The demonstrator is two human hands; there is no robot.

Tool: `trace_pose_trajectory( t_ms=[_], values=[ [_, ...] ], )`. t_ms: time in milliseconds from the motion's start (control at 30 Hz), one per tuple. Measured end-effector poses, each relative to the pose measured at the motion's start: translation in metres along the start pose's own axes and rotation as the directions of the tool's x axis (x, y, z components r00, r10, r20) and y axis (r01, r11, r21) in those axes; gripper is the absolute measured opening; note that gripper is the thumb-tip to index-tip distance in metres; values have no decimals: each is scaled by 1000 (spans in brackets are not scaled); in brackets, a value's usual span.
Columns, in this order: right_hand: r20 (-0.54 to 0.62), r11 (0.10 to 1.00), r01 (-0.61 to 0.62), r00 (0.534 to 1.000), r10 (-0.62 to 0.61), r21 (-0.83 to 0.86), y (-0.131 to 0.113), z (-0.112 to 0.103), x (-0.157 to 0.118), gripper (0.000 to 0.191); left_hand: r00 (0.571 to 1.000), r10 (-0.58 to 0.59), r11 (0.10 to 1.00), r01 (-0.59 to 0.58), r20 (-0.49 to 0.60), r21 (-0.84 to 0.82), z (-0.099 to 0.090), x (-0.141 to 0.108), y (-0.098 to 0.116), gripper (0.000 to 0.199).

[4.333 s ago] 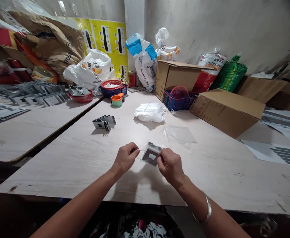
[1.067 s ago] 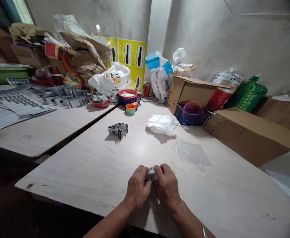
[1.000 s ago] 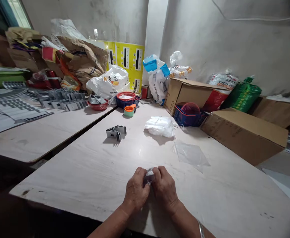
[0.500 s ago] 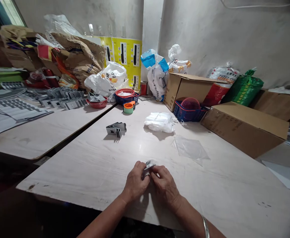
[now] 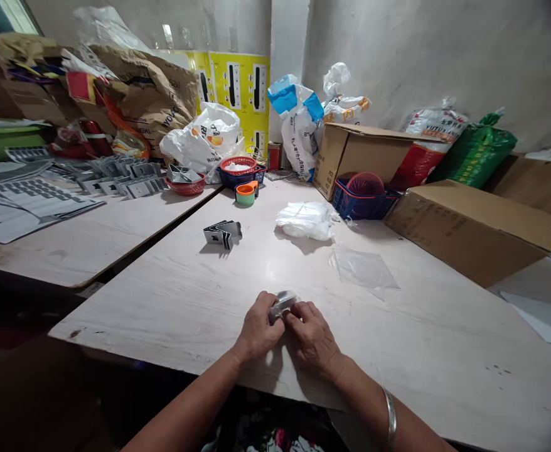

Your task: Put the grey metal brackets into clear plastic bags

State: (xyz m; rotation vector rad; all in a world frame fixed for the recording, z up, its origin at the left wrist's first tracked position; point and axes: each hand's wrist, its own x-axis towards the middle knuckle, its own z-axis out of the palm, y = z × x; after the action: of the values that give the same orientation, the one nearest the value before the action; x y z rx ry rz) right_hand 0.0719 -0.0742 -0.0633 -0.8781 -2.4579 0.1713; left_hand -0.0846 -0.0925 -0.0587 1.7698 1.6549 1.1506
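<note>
Near the front edge of the table (image 5: pixel 172 314), a small grey metal piece (image 5: pixel 283 304) with a clear plastic film around it is gripped between both hands. My left hand (image 5: pixel 260 328) is closed on its left side, fingers curled over it. Opposite, my right hand (image 5: pixel 312 333) is closed on its right end; its fingertips partly hide the piece. Beyond them stands a small group of bent metal brackets (image 5: pixel 222 235). A stack of clear plastic bags (image 5: pixel 305 220) lies farther back, and a single flat plastic bag (image 5: pixel 364 269) is at the right.
A tape roll (image 5: pixel 246 193) stands near the red basket (image 5: pixel 238 165). Many brackets (image 5: pixel 125 177) and printed sheets (image 5: pixel 31 204) cover the left table, past a gap. At right are a blue basket (image 5: pixel 364 202) and a cardboard box (image 5: pixel 473 229).
The view has tilted slightly down, so the table appears higher. Both hands stay on the wrapped metal piece, and its angle between the fingers has shifted slightly.
</note>
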Motion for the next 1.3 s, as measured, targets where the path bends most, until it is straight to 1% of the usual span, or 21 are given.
trace_pose_trajectory(
  t_ms=[67, 133, 167, 233, 333, 367, 433, 500, 533, 600, 633, 700, 767, 800, 867, 967, 1000, 1067, 1133, 1200, 1300],
  values=[
    [-12, 999, 7, 1000, -7, 38, 0, 1, 1, 25, 997, 0, 995, 8, 76, -101, -8, 0, 1, 17],
    [-51, 997, 6, 999, -2, 76, 2, 4, 2, 20, 993, -35, 983, 55, 114, -173, -12, 2, 0, 13],
    [-75, 996, 2, 997, 5, 95, 3, 5, 2, 19, 991, -59, 980, 80, 119, -183, -13, 3, 0, 12],
    [-125, 991, -5, 992, 21, 132, 5, 9, 3, 21, 989, -105, 980, 121, 105, -161, -10, 6, -1, 9],
    [-175, 978, -30, 982, 67, 208, 9, 13, 4, 21, 991, -126, 988, 129, 39, -82, -1, 9, 0, 7],
    [-191, 969, -59, 976, 107, 241, 9, 14, 4, 18, 993, -119, 991, 120, 13, -56, 1, 9, 0, 7],
    [-221, 937, -154, 948, 230, 314, 10, 16, 5, 12, 995, -95, 995, 95, -21, -11, 4, 9, 2, 8],
    [-236, 881, -254, 900, 367, 400, 10, 16, 8, 19, 997, -75, 997, 76, -26, 21, 4, 8, 5, 8],
    [-230, 848, -292, 877, 421, 442, 10, 16, 11, 24, 998, -66, 997, 67, -22, 36, 3, 8, 5, 8],
    [-173, 797, -355, 856, 487, 489, 10, 13, 17, 31, 999, -48, 997, 48, 1, 62, 2, 7, 6, 9],
    [-130, 780, -389, 852, 507, 491, 11, 11, 20, 30, 999, -40, 997, 38, 19, 68, 2, 6, 6, 10],
    [-24, 750, -461, 845, 535, 475, 12, 7, 27, 21, 999, -20, 997, 17, 45, 71, 2, 5, 5, 13],
    [73, 710, -509, 834, 547, 486, 13, 6, 33, 17, 999, -3, 998, 1, 44, 67, 2, 3, 2, 17],
    [105, 689, -517, 831, 547, 508, 13, 7, 35, 16, 999, -2, 998, 0, 37, 67, 1, 3, 0, 18],
    [128, 656, -507, 835, 536, 558, 13, 10, 39, 17, 1000, -10, 997, 8, 26, 79, -3, 5, -2, 20],
    [124, 627, -445, 864, 488, 639, 10, 18, 46, 15, 998, 6, 988, -14, 55, 153, -17, 11, -3, 20],
    [142, 604, -424, 878, 457, 675, 8, 20, 49, 15, 997, 21, 980, -34, 71, 197, -23, 14, -2, 19],
    [221, 519, -402, 900, 376, 754, 3, 25, 57, 16, 993, 46, 944, -78, 106, 321, -38, 21, 0, 18],
    [297, 417, -401, 909, 293, 816, -2, 29, 64, 21, 987, 60, 867, -124, 146, 483, -51, 28, 2, 20],
    [341, 333, -408, 908, 243, 850, -6, 33, 69, 28, 975, 75, 748, -195, 211, 635, -63, 36, 3, 22],
    [370, 206, -426, 892, 260, 881, -7, 35, 68, 34, 934, 108, 552, -341, 340, 761, -75, 47, -2, 21]
  ],
)
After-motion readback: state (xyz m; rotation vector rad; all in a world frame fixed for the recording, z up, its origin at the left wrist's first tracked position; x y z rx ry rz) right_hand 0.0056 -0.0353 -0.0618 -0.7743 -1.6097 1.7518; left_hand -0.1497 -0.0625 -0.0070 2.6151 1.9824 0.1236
